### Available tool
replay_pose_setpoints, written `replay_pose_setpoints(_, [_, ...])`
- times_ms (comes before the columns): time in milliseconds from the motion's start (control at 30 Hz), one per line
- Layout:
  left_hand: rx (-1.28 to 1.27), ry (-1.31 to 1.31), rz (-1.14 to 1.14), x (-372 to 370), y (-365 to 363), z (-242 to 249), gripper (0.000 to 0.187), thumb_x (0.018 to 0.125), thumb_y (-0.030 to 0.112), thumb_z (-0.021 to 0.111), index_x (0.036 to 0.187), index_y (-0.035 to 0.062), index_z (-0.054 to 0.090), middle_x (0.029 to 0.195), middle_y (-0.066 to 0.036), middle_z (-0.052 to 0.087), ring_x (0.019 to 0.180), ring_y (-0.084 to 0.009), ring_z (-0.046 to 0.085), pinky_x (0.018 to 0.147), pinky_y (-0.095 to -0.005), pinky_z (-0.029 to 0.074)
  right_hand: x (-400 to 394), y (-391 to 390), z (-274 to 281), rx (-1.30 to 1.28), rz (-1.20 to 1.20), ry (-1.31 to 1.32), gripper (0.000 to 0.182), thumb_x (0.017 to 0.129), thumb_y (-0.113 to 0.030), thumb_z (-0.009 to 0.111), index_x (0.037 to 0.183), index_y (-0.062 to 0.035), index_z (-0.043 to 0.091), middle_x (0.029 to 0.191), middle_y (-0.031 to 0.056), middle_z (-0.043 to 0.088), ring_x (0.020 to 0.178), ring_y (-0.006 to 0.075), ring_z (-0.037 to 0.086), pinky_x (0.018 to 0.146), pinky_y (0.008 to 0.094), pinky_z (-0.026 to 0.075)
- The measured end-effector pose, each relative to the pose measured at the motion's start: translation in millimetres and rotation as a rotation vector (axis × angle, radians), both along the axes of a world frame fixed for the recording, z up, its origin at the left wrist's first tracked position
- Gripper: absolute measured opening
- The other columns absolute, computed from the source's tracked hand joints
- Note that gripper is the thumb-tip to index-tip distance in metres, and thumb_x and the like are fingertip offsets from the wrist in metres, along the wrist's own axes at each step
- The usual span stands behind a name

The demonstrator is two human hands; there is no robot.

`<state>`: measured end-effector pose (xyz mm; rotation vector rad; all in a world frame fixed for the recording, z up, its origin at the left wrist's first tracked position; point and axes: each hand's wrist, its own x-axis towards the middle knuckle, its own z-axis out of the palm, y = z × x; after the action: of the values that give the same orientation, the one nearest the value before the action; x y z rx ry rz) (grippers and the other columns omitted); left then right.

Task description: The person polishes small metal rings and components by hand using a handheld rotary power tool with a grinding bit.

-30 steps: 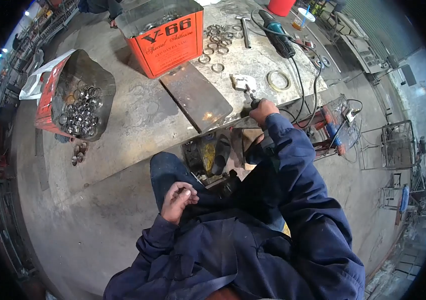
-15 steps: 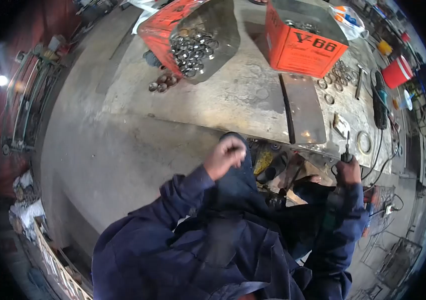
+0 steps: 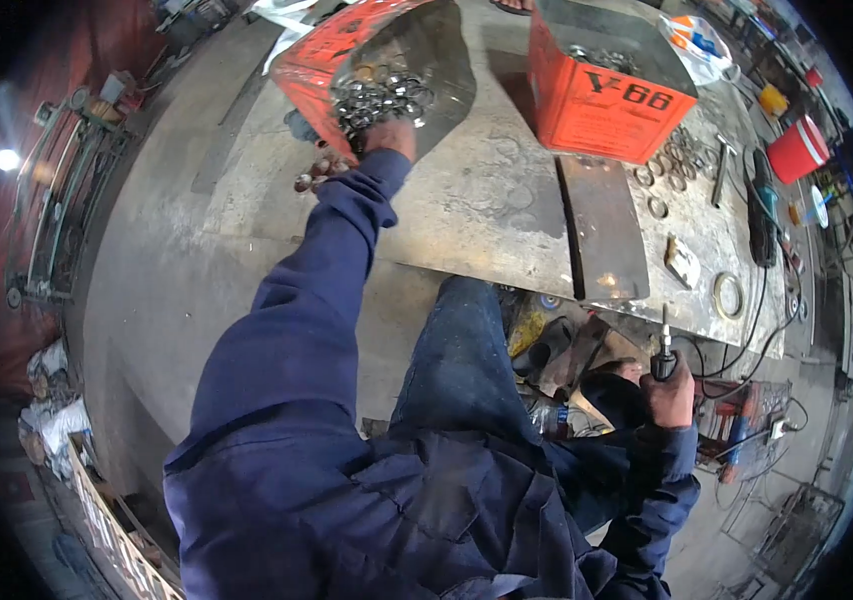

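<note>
Left hand (image 3: 390, 137) stretched out to the mouth of the tipped orange tin (image 3: 332, 55), fingers in among the metal rings (image 3: 379, 98); grip unclear, possibly closing on one. Right hand (image 3: 669, 390) clamped round a small rod-tipped tool (image 3: 663, 352), just below the workbench (image 3: 467, 215) edge. Upright V-66 tin (image 3: 602, 95) well apart, dark steel plate (image 3: 604, 225) beside it

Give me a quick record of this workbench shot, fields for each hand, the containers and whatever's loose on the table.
left hand: reaching into the cut-open orange tin of metal rings
right hand: gripping a black-handled tool, tip up
other container: V-66 tin, upright
table: flat steel plate, loose rings, angle grinder
</note>
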<state>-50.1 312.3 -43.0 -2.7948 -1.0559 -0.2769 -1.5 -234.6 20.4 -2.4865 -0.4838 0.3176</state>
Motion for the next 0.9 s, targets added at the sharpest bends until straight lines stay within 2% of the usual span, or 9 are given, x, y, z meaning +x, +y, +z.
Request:
replay_pose_setpoints(33, [0.051, -0.116, -0.053, 1, 6, -2, 0.019, 0.079, 0.012, 0.051, 0.080, 0.0073, 0.070, 0.088, -0.017, 0.067, 0.078, -0.0339, 0.067, 0.065, -0.0451, 0.052, 0, 2, 1, 0.020, 0.016, 0.017, 0.029, 0.072, -0.013, 0.068, 0.094, 0.0004, 0.054, 0.072, 0.0161, 0.060, 0.066, 0.0261, 0.059, 0.063, 0.0353, 0.046])
replay_pose_setpoints(67, [0.067, -0.043, -0.031, 5, 13, -3, 0.017, 0.076, 0.012, 0.054, 0.077, 0.0064, 0.070, 0.082, -0.017, 0.067, 0.078, -0.0325, 0.067, 0.064, -0.0446, 0.052, 1, 2, 1, 0.039, 0.028, 0.037, 0.030, 0.072, -0.013, 0.067, 0.096, 0.0002, 0.055, 0.073, 0.0174, 0.060, 0.067, 0.0291, 0.060, 0.064, 0.0366, 0.047])
replay_pose_setpoints(200, [0.093, 0.132, -0.001, 3, 17, 9, 0.022, 0.082, 0.019, 0.049, 0.079, 0.0114, 0.070, 0.089, -0.011, 0.068, 0.086, -0.0298, 0.066, 0.068, -0.0411, 0.053, 7, -9, -14, 0.041, 0.042, 0.071, 0.040, 0.064, -0.008, 0.069, 0.101, 0.0009, 0.053, 0.084, 0.0248, 0.061, 0.085, 0.0427, 0.058, 0.071, 0.0430, 0.047])
replay_pose_setpoints(300, [0.077, 0.279, 0.061, 1, -1, 36, 0.023, 0.078, 0.020, 0.057, 0.096, 0.0109, 0.068, 0.101, -0.015, 0.066, 0.093, -0.0271, 0.065, 0.075, -0.0423, 0.053, 6, -9, -9, 0.054, 0.024, -0.006, 0.039, 0.063, -0.009, 0.068, 0.099, 0.0015, 0.054, 0.085, 0.0274, 0.060, 0.087, 0.0440, 0.058, 0.072, 0.0449, 0.047])
replay_pose_setpoints(433, [0.020, 0.158, 0.058, 8, -38, 66, 0.022, 0.078, 0.022, 0.059, 0.093, 0.0078, 0.067, 0.099, -0.015, 0.066, 0.092, -0.0302, 0.064, 0.077, -0.0433, 0.051, 6, -13, -8, 0.100, -0.012, 0.013, 0.035, 0.065, -0.009, 0.066, 0.095, 0.0017, 0.054, 0.084, 0.0264, 0.060, 0.084, 0.0431, 0.058, 0.071, 0.0441, 0.046])
replay_pose_setpoints(567, [-0.472, -0.166, -0.472, 30, -110, 77, 0.031, 0.076, 0.036, 0.069, 0.083, 0.0058, 0.067, 0.077, -0.010, 0.067, 0.067, -0.0263, 0.062, 0.060, -0.0373, 0.047, 5, -9, 3, 0.079, -0.036, 0.085, 0.036, 0.064, -0.009, 0.067, 0.096, 0.0017, 0.054, 0.085, 0.0254, 0.060, 0.088, 0.0419, 0.058, 0.073, 0.0425, 0.046])
replay_pose_setpoints(633, [-1.095, -0.221, -0.481, 42, -168, 85, 0.036, 0.079, 0.041, 0.068, 0.086, 0.0056, 0.066, 0.064, -0.003, 0.059, 0.057, -0.0143, 0.057, 0.052, -0.0268, 0.044, 5, -9, 0, 0.082, -0.035, 0.085, 0.037, 0.064, -0.009, 0.068, 0.097, 0.0016, 0.053, 0.086, 0.0252, 0.060, 0.089, 0.0418, 0.058, 0.074, 0.0425, 0.046])
replay_pose_setpoints(733, [-1.609, 0.074, -0.604, 60, -231, 63, 0.037, 0.089, 0.041, 0.057, 0.103, 0.0063, 0.060, 0.063, 0.004, 0.052, 0.054, -0.0053, 0.051, 0.046, -0.0187, 0.040, 6, -12, -3, 0.077, -0.035, 0.097, 0.038, 0.064, -0.010, 0.069, 0.097, 0.0012, 0.053, 0.086, 0.0251, 0.060, 0.090, 0.0418, 0.058, 0.075, 0.0428, 0.046])
replay_pose_setpoints(900, [-1.641, 0.350, -0.624, 82, -263, 31, 0.030, 0.091, 0.037, 0.056, 0.094, 0.0075, 0.060, 0.068, 0.004, 0.052, 0.051, -0.0039, 0.050, 0.042, -0.0182, 0.036, 4, -18, -1, 0.096, -0.038, 0.092, 0.039, 0.064, -0.013, 0.071, 0.097, 0.0001, 0.053, 0.088, 0.0248, 0.061, 0.090, 0.0415, 0.058, 0.075, 0.0431, 0.046])
